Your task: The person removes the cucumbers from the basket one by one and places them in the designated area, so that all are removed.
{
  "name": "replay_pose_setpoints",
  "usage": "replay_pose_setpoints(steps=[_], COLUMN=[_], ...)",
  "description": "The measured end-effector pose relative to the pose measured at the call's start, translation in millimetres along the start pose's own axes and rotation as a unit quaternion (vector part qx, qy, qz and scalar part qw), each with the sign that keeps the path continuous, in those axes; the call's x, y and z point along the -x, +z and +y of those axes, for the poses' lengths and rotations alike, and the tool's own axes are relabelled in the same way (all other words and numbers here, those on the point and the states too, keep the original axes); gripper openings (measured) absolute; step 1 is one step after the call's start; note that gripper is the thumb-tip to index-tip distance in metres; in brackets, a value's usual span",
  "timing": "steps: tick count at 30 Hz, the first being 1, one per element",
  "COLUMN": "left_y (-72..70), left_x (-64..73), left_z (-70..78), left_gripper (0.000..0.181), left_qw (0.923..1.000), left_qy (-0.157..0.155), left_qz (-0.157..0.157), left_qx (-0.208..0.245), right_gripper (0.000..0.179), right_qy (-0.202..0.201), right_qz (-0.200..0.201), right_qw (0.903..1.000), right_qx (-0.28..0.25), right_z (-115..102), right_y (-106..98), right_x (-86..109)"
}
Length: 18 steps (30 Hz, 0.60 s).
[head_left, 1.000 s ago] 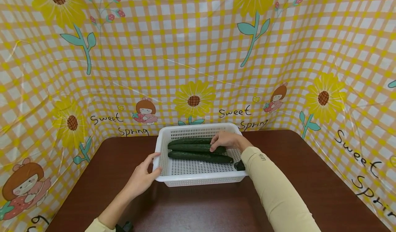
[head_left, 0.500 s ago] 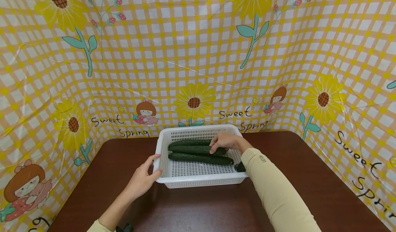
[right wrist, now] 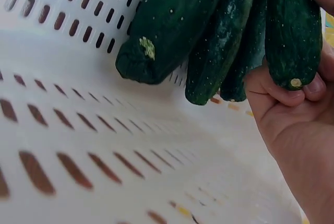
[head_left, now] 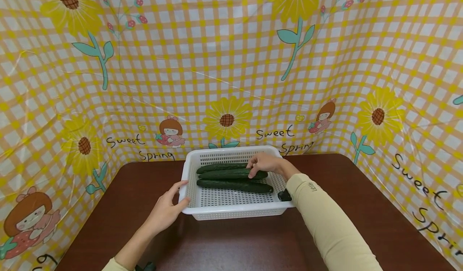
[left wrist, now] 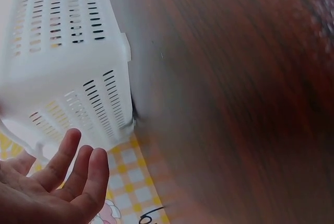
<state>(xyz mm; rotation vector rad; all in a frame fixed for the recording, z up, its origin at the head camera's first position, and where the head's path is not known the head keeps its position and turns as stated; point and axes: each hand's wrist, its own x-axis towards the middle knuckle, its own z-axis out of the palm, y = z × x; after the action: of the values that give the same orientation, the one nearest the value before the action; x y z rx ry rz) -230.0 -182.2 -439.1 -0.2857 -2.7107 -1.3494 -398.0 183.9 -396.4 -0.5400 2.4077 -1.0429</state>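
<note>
A white slotted plastic basket [head_left: 235, 210] holds several long dark green cucumbers [head_left: 235, 185], lying side by side across it. My right hand [head_left: 263, 163] reaches in over their right ends. In the right wrist view its fingers and thumb grip the end of one cucumber [right wrist: 292, 31], while other cucumbers [right wrist: 167, 20] lie beside it. My left hand [head_left: 167, 204] is at the basket's left side, with thumb and index fingertip touching the rim. The left wrist view shows its other fingers [left wrist: 96, 174] loosely spread beside the basket's slotted wall [left wrist: 94, 104].
The basket stands on a dark brown table [head_left: 231, 243], near its back edge. A checked cloth [head_left: 231, 62] with sunflowers hangs behind and on both sides. A small black object [head_left: 284, 195] shows by the right sleeve, at the basket's front right corner.
My right hand and forearm have shifted slightly to the right, uncovering more of the middle cucumber's right end. The left hand holds its place at the rim.
</note>
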Motion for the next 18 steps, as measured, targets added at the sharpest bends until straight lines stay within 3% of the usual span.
replay_pose_setpoints(steps=[10,18], left_y=[1.0,1.7], left_x=[-0.8,-1.7], left_z=[-1.9,-2.1], left_gripper=[0.056,0.055], left_qw=[1.0000,1.0000], left_qy=[0.002,0.001], left_qz=[0.003,0.006], left_qx=[0.004,0.005], right_gripper=[0.038,0.029], right_qy=[-0.010,-0.028], right_qz=[0.022,0.028], right_qw=[0.9996,0.9992], right_qx=[0.014,0.007], right_z=[-1,-14], right_y=[-11,-22], right_x=[4.4,12.9])
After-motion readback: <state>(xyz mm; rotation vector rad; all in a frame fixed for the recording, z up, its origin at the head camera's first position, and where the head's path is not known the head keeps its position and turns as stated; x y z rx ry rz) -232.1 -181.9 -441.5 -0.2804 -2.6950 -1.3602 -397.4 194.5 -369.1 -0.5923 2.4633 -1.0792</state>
